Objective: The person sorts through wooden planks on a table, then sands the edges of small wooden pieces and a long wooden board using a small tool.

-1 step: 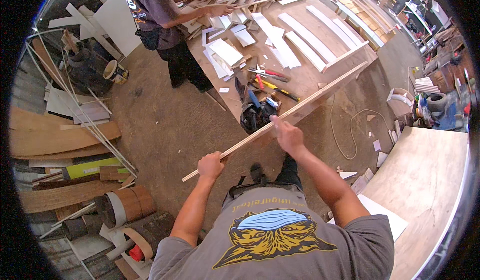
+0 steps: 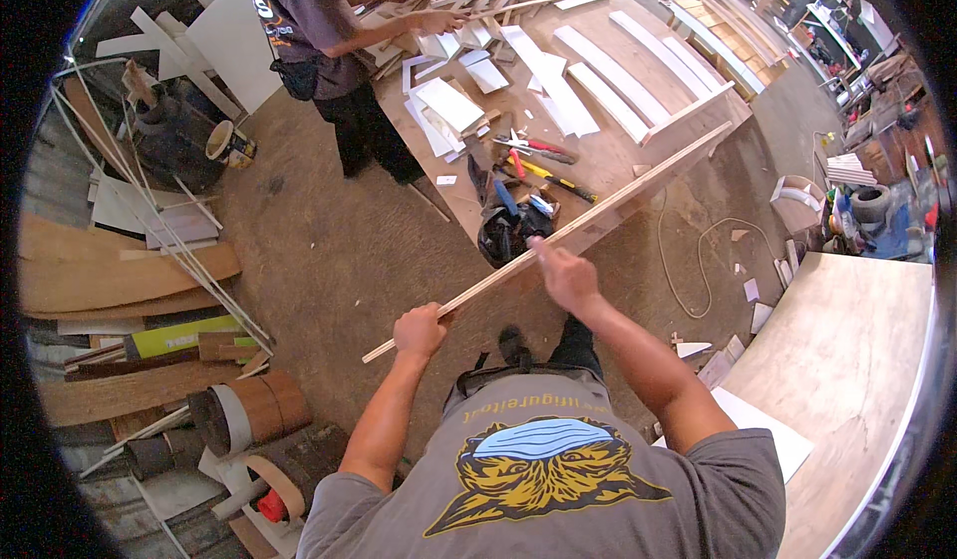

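A long plywood board [image 2: 618, 205] slants from lower left to upper right, its layered edge facing up and its far end by the worktable. My left hand [image 2: 420, 331] is closed around the board close to its near end. Partway along, my right hand [image 2: 568, 278] is curled with its fingertips at the board's top edge. Slight blur covers those fingertips, and whatever they may hold is hidden. Just beyond them, a black bag [image 2: 503, 235] with tools sits at the table corner, beside a yellow-and-black cutter knife [image 2: 553, 175] and red-handled pliers [image 2: 548, 148].
The brown worktable [image 2: 613, 165] carries long white strips [image 2: 613, 75] and a heap of offcuts. Across it stands a person [image 2: 319, 55] handling wood pieces. A cable [image 2: 703, 290] lies on the floor at right, near a large plywood sheet [image 2: 847, 370]. Boards and rolls [image 2: 264, 409] crowd the left.
My right hand has shifted slightly left and toward me along the board's edge. The left hand and the board stay in place.
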